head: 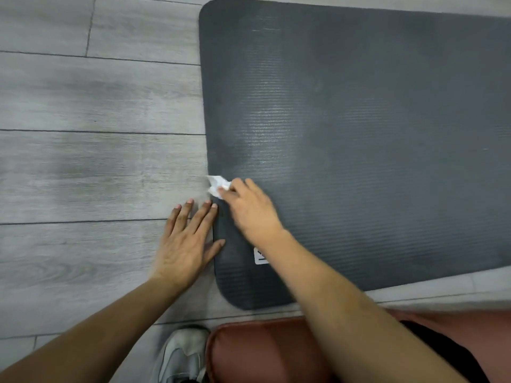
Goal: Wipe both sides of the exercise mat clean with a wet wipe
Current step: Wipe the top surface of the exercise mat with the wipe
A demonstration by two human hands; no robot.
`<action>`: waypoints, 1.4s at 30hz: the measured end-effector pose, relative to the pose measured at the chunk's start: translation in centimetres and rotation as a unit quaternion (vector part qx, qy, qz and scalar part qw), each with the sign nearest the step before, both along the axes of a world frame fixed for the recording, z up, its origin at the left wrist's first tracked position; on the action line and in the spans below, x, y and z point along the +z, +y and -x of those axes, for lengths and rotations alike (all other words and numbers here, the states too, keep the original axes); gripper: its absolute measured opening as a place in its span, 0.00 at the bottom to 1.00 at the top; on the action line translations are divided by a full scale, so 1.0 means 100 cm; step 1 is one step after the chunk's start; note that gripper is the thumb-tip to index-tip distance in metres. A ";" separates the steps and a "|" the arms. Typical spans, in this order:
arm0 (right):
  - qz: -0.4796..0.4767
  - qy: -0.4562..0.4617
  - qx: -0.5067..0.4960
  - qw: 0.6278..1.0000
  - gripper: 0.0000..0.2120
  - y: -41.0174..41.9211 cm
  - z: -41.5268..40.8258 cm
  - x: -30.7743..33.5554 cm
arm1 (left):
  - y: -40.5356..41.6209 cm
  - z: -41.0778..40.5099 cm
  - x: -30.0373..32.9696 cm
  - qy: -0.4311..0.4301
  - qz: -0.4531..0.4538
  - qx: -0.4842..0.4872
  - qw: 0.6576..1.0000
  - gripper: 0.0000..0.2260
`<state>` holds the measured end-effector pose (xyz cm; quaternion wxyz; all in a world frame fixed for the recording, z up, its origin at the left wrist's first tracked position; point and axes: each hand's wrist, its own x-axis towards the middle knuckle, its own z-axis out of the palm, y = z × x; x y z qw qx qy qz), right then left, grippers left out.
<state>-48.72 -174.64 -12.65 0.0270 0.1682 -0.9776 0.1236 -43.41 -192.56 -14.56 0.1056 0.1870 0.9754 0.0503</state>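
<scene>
A dark grey ribbed exercise mat (359, 134) lies flat on the floor and fills the right and upper part of the view. My right hand (250, 210) holds a crumpled white wet wipe (217, 185) against the mat's left edge. Beside that edge my left hand (186, 244) lies flat on the floor with straight fingers, its thumb touching the mat's side. A small white label (260, 257) shows on the mat just beside my right wrist.
Grey wood-look floor planks (96, 147) spread to the left of the mat. A grey-white shoe (182, 355) sits at the bottom centre, next to my knee in reddish-brown trousers (262, 352).
</scene>
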 end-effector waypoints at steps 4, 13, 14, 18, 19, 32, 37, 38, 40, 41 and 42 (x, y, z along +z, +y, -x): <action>-0.048 0.035 -0.201 0.978 0.17 0.109 0.012 -0.003 | 0.000 0.000 -0.003 -0.001 0.000 0.006 1.000 0.33; 0.051 -0.021 -0.039 0.998 0.16 -0.026 -0.027 -0.005 | 0.000 -0.001 -0.002 0.016 -0.017 0.034 0.999 0.33; 0.053 -0.014 0.009 0.998 0.16 -0.023 -0.025 -0.004 | -0.001 0.000 -0.002 0.019 -0.019 0.035 0.999 0.33; -0.033 0.059 0.176 0.982 0.15 0.025 0.016 -0.007 | 0.000 0.001 -0.007 0.023 -0.020 0.031 0.999 0.33; -0.048 0.073 0.169 0.982 0.14 0.039 0.034 -0.009 | 0.001 0.001 -0.009 0.028 -0.024 0.031 0.999 0.33; -0.001 0.033 0.097 0.995 0.12 -0.004 0.072 -0.016 | -0.001 0.003 -0.021 0.021 -0.046 0.018 0.999 0.32; -0.017 0.056 -0.120 0.991 0.13 0.065 0.122 -0.020 | -0.004 0.002 -0.020 0.003 -0.058 0.021 0.998 0.33; -0.010 0.052 -0.145 0.988 0.14 0.061 0.118 -0.018 | -0.004 0.002 -0.018 -0.006 -0.059 0.021 0.998 0.33; 0.015 0.040 -0.143 0.989 0.16 0.037 0.090 -0.013 | -0.003 0.004 -0.015 -0.025 -0.058 0.027 0.998 0.33; 0.026 0.024 -0.131 0.991 0.17 0.021 0.067 -0.012 | -0.003 0.004 -0.014 -0.033 -0.058 0.032 0.997 0.34; 0.033 0.001 -0.112 0.993 0.18 0.006 0.040 -0.013 | -0.002 0.003 -0.013 -0.031 -0.060 0.035 0.997 0.34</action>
